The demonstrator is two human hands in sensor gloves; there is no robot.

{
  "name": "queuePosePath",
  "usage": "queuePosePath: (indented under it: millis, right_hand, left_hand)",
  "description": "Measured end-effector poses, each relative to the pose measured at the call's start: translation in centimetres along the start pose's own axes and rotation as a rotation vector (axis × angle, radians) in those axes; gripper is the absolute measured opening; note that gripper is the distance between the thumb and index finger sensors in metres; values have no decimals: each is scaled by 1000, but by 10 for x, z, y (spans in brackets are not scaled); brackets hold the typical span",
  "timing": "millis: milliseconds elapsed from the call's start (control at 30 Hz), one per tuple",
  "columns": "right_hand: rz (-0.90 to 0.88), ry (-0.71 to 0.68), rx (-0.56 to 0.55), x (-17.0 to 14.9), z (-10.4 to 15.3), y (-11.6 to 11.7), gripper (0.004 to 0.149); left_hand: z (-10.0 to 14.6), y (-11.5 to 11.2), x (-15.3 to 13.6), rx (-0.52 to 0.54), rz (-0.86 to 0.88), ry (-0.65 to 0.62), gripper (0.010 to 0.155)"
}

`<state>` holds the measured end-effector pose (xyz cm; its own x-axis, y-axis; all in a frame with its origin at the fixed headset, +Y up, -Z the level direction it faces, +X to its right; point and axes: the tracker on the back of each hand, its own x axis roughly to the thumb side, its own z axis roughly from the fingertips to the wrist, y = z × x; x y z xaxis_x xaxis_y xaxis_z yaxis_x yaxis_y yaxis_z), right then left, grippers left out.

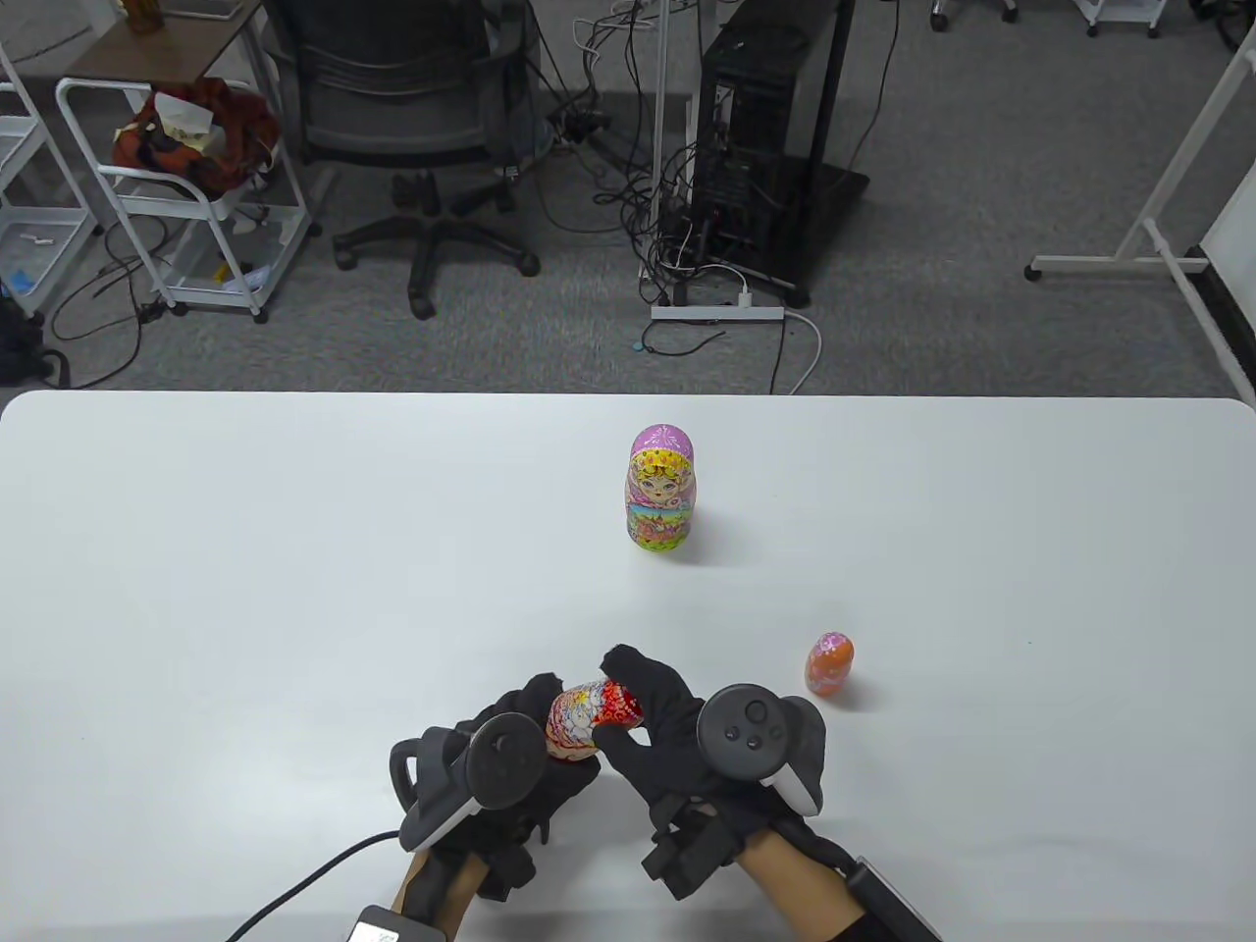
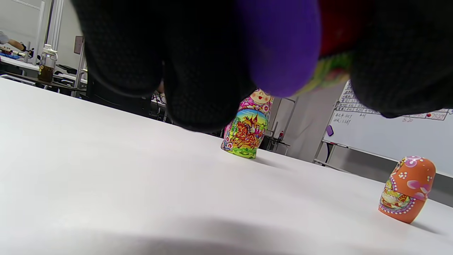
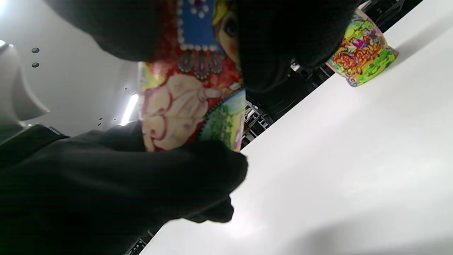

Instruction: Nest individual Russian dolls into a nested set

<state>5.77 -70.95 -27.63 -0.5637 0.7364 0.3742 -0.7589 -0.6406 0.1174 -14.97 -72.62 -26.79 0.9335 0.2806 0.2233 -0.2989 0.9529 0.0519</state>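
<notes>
Dolls are three in sight, and none looks nested into another yet, so by my judgement the job is near its start. The red doll (image 1: 592,719) is held above the bench (image 1: 245,589) near its 6 o'clock edge, lying on its side between both hands. The left hand (image 1: 510,760) curls its fingers round the pale painted body end; the right hand (image 1: 667,726) curls thumb and fingers round the red head end. That grasp on both halves suggests it is about to be pulled open, or has just been pressed closed; the seam is hidden and I cannot tell which.

At about 3 o'clock from the hands, apart from them, the small orange doll (image 1: 830,663) stands upright and closed. Further out, toward 12 o'clock, the large pink doll (image 1: 661,488) stands upright near the middle of the bench, also closed.

Left to do, as I judge it: orange into red, if that is not already filled, then red into pink.
</notes>
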Motion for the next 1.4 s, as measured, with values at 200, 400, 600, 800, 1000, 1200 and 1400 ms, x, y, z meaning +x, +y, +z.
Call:
queuePosePath:
  millis: [200,400,600,800,1000,1200,1400]
  right_hand:
    - [28,-3,-63,3,3,-4,68]
    - [343,49,-33,-2,0,-12,62]
    - [708,126,136,-26,-3,3,64]
    - [725,207,226,-45,-4,14,68]
    - [692,173,149,-36,-4,-1,75]
    - [806,278,-195,-33,-3,-55,66]
    - [883,591,-156,-82,1,-71,69]
  left_hand:
    - [0,0,0,5,-18,31,92]
    - [0,-4,-16,-3,-32,58,93]
    - [1,-5,-22,3,-7,68,92]
    - [1,-6,-25,2,13,79,93]
    - [1,-6,-25,9,24,71,93]
    - [2,-6,-25,17,33,59,94]
    - [3,-6,-24,12,22,52,94]
